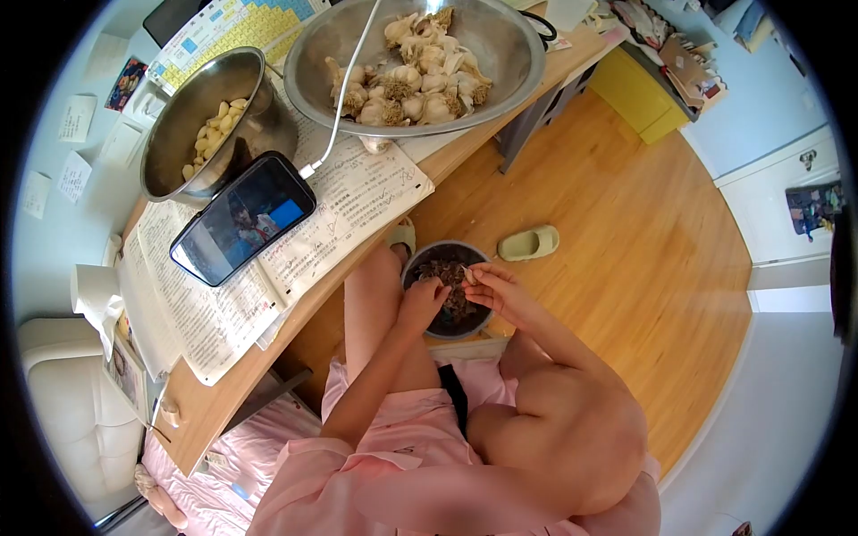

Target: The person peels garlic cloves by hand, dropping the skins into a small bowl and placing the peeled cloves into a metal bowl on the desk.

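Pinched between thumb and fingertips, the right hand's grip [494,291] has a small pale piece [469,277] that looks like garlic, held over the dark bin [474,320]; the left hand [420,305], also over the bin, has its fingertips drawn together, though whether they hold anything is too small to tell. The two hands are near each other but apart, above the bin's mouth, and the wearer's bare legs stand on either side of it. Left of the bin, the front edge of the counter [197,429] slants past the left arm, limiting room on that side. To the bin's right, wooden floor [626,232] runs openly towards the walls and a white door, with one pale green slipper [529,243] lying near the bin. Inside the bin are brownish, papery scraps [454,308]. Ahead of the bin, on the counter, sits a wide metal bowl [509,54] heaped with unpeeled garlic bulbs [429,80], its rim close to the counter's front edge. Ahead and left of the bin, a deeper metal pot [174,125] contains peeled, pale cloves [214,129]. Between that pot and the bin are a lit phone [243,217] on a white cable [344,98] and written sheets [357,210]. Well beyond the bin to the right stands a yellow box [639,94] with odds and ends on top.
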Tool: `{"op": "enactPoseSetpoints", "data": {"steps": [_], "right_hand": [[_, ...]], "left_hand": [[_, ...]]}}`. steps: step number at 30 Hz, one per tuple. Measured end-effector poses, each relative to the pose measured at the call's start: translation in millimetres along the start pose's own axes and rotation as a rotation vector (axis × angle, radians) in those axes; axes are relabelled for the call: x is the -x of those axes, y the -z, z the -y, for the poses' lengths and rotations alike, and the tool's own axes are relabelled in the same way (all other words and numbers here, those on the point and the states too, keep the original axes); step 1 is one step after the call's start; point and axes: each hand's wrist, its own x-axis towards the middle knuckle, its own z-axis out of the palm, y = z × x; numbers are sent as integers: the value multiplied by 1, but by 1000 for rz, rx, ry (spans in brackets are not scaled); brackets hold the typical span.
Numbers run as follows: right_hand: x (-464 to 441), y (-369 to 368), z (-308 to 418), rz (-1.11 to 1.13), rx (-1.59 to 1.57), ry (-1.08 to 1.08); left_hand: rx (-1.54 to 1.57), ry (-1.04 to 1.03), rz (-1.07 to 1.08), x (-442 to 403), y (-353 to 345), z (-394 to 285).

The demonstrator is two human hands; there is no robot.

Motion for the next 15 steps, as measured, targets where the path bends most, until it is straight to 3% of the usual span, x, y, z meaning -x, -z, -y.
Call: {"op": "enactPoseSetpoints", "data": {"steps": [5, 8, 11, 15], "right_hand": [[2, 1, 3, 21, -26, -28], [2, 2, 3, 3, -27, -46], [3, 4, -2, -9, -83, -87], [-4, 15, -14, 1, -120, -161]], "left_hand": [[43, -21, -28, -7, 0, -2], [215, 13, -44, -6, 2, -10], [793, 29, -54, -3, 9, -24], [846, -118, -71, 8, 32, -48]]}}
